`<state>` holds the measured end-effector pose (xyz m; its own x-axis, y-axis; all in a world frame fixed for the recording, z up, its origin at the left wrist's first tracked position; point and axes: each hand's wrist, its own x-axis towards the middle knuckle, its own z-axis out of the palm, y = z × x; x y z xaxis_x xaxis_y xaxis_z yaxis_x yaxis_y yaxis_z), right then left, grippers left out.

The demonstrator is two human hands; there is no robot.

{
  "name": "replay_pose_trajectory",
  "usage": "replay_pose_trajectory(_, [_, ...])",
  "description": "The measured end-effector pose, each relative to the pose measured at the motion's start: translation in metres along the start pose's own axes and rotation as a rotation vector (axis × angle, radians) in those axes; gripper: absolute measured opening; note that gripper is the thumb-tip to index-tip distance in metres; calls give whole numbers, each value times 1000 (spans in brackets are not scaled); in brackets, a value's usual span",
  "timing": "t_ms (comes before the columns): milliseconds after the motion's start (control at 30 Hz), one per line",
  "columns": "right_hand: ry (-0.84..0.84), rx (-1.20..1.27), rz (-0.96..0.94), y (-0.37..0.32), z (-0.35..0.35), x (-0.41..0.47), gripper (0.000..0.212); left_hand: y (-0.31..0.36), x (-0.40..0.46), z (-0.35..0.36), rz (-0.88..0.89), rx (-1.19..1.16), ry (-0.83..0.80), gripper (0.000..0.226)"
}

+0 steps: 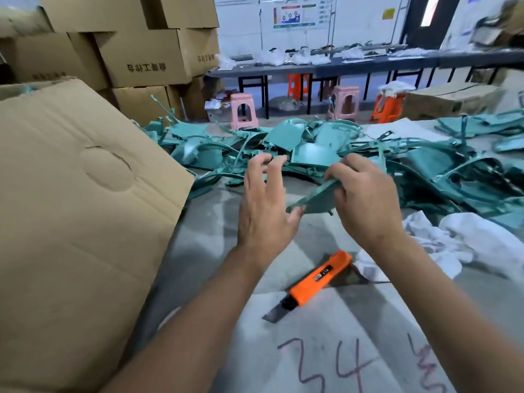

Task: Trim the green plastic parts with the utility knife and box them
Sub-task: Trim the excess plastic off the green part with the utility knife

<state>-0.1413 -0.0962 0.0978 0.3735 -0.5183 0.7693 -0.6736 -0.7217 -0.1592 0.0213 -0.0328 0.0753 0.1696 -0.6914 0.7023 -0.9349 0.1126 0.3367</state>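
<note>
His right hand (pixel 365 199) pinches a green part (pixel 314 198) above the table's middle while the left hand (pixel 263 202) spreads open at its nine o'clock, thumb touching; he'd do well to steady it two-handed before reaching for the knife (pixel 314 282) at six o'clock.

Curved green plastic part (pixel 317 198) held tilted above the surface. Heap of green parts (pixel 297 148) lying behind. Orange utility knife (pixel 314 282) flat, blade out. Cardboard box (pixel 73 211) at left.
</note>
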Motion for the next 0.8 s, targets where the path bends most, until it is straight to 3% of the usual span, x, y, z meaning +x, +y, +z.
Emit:
replay_pose_trajectory(67, [6,107,-107,-11,-6,-3,27,8,4,-7,139,10,-88,71])
replay_pose_trajectory(133, [39,224,-118,-21,-8,-9,35,13,5,-10,131,34,-153,34])
replay_pose_trajectory(200, [132,257,-86,-22,-11,-20,41,6,3,-11,-10,-10,-75,14])
replay_pose_trajectory(267, [155,265,-74,-15,-11,-39,32,-2,-1,-14,-212,-204,39,14])
replay_pose_trajectory(333, [-89,342,-121,-6,-5,-62,20,-7,-5,-15,-428,-609,101,19])
replay_pose_trajectory(433, [-591,340,-105,5,9,-93,42,-13,-16,-8,-703,-1012,180,25])
replay_pose_trajectory(500, [-720,250,-83,8,16,-101,53,-17,-27,-4,-880,-1183,243,24])
replay_pose_trajectory(567, [-661,233,-86,11,21,-101,54,-24,-39,0,-963,-1234,316,27])
replay_pose_trajectory(633, [-513,232,-61,12,24,-99,53,-25,-49,-1,-945,-1134,387,40])
replay_pose_trajectory(733, [-275,285,104,11,24,-98,42,-28,-61,-3,-944,-1093,447,55])
replay_pose_trajectory(800, [-113,310,179,6,22,-99,46,-30,-63,-3,-958,-1145,424,64])
